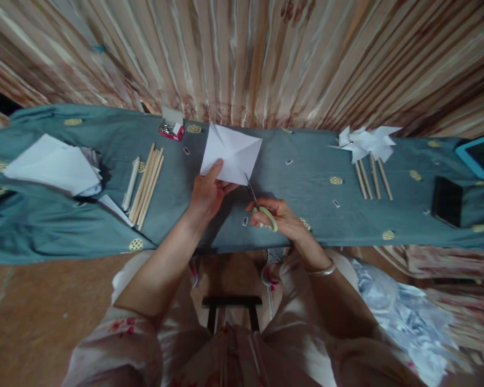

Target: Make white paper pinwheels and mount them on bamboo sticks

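My left hand (210, 189) pinches a square sheet of white paper (234, 149) near its lower left corner, thumb on top and fingers beneath. Diagonal creases cross the sheet, and its upper left corner looks slit. In my right hand (277, 215) is a pair of scissors (268, 217) with pale green handles, fingers through the loops. The blades point up and left, their tips at the paper's lower right corner. Whether the blades are parted is too small to tell. The sheet is held just above the green cloth.
A paper stack (50, 164), a white stick-like tube (131, 183) and several wooden sticks (147, 185) lie left. Behind them stands a small red box (171, 129) of metal pins. Paper pinwheels (365, 143) on sticks, a dark phone (447, 201) and a blue-framed device (482, 156) lie right.
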The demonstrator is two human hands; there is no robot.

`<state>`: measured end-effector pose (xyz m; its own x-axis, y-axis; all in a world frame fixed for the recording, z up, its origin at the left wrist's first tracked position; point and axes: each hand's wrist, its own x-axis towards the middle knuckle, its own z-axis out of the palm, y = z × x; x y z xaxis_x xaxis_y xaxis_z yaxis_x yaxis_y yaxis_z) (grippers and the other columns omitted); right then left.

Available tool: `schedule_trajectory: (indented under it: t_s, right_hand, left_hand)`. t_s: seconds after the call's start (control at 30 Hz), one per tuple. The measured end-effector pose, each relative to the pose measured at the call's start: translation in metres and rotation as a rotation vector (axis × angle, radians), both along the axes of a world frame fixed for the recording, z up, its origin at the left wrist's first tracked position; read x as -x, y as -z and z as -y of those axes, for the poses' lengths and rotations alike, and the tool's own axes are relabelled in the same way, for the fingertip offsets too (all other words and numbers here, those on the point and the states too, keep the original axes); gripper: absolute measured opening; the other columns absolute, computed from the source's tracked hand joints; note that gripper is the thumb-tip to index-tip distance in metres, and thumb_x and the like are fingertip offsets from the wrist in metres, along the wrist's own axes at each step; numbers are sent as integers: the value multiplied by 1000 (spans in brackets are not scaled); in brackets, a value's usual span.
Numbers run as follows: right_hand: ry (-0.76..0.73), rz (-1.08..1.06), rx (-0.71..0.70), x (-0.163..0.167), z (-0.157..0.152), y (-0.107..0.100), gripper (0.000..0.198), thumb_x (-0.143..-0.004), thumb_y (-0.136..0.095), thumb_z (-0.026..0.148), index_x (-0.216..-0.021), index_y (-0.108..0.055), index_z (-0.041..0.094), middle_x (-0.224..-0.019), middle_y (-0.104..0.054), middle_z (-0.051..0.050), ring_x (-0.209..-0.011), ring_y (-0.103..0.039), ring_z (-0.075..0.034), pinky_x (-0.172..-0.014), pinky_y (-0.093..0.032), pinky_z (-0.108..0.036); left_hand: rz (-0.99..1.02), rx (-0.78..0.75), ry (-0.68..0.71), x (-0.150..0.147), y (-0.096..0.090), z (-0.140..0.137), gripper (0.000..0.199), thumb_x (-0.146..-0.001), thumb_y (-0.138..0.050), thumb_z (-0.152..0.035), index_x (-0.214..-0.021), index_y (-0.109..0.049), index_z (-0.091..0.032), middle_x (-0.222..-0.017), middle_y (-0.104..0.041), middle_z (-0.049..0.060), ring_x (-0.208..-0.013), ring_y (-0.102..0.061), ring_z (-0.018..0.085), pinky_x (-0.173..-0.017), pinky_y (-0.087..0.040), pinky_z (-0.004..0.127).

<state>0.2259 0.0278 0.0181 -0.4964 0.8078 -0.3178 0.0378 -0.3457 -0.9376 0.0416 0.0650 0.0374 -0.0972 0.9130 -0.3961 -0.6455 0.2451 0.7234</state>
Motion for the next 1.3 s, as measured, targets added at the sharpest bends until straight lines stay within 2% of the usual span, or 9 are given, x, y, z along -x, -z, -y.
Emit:
schedule_trajectory:
  t_s: [0.4, 0.6, 0.83, 1.0, 1.3]
  right_hand:
    - [10, -22, 10, 0, -1, 0, 50, -61, -87, 59, -86, -69, 18, -63, -65, 4, -54, -58, -8, -54, -49, -20]
    - [6, -15, -6, -1, -1, -1, 52, -62, -85, 60, -88, -69, 18, -66, -67, 3, -56, -59, -8, -57, -49, -20]
    - [-2, 8, -32, -2, -1, -1, 53, -63, -84, 62, -88, -69, 18, -66, -66, 3, -56, -57, -9, -56, -48, -22]
    - [-6, 15, -34, -2, -1, 2, 53, -64, -82, 63, -88, -69, 18, -66, -66, 3, -56, -57, -9, -55, -48, -21]
    - [-12, 33, -51, -2, -2, 2, 48, -65, -84, 59, -85, -69, 18, -63, -65, 3, -55, -58, -9, -54, -49, -21]
  left_hand:
    - [-26, 8, 15, -3, 2, 3, 19, -93, -56, -21, -78, -67, -22, -71, -72, -2, -63, -69, 14, -66, -59, 28]
    - [-34, 47, 29, -4, -1, 3, 15, -93, -56, -23, -83, -67, -25, -68, -72, -3, -62, -68, 12, -61, -58, 25]
    - [-17, 31, 32, -5, 2, 5, 16, -93, -56, -21, -81, -66, -21, -68, -72, -1, -58, -67, 13, -59, -57, 27]
    - [-16, 30, 50, -4, 4, 6, 11, -91, -59, -23, -84, -67, -22, -68, -72, -2, -61, -67, 13, -63, -58, 27]
    - [-3, 53, 17, -6, -3, 7, 18, -95, -54, -19, -81, -65, -18, -70, -71, -1, -59, -68, 13, -69, -59, 28]
